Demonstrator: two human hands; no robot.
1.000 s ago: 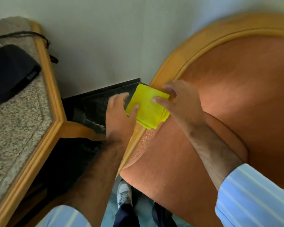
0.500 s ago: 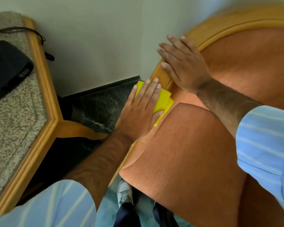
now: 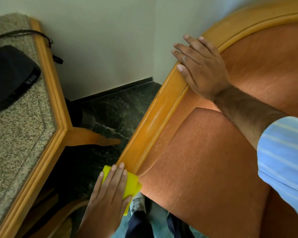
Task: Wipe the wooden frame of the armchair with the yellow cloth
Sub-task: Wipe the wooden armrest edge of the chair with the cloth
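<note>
The armchair has orange upholstery (image 3: pixel 205 160) and a light wooden frame (image 3: pixel 155 117) that runs diagonally from lower centre up to the top right. A folded yellow cloth (image 3: pixel 132 183) lies on the near end of that frame. My left hand (image 3: pixel 110 191) presses flat on the cloth, fingers pointing up along the wood. My right hand (image 3: pixel 201 69) rests higher up, fingers spread over the frame's curved rim, holding nothing. A striped blue sleeve covers my right forearm.
A granite-topped table with a wooden edge (image 3: pixel 46 93) stands at the left, close to the chair. On it sit a black device (image 3: pixel 9 78) and a black cable (image 3: pixel 46 40). Dark marble floor (image 3: pixel 113 114) and a pale wall corner lie between them. My shoe (image 3: pixel 138 203) shows below.
My left hand has slid the cloth down the frame toward me, baring a long stretch of wood. My right hand stays higher on the rim, where it moved after first touching the cloth.
</note>
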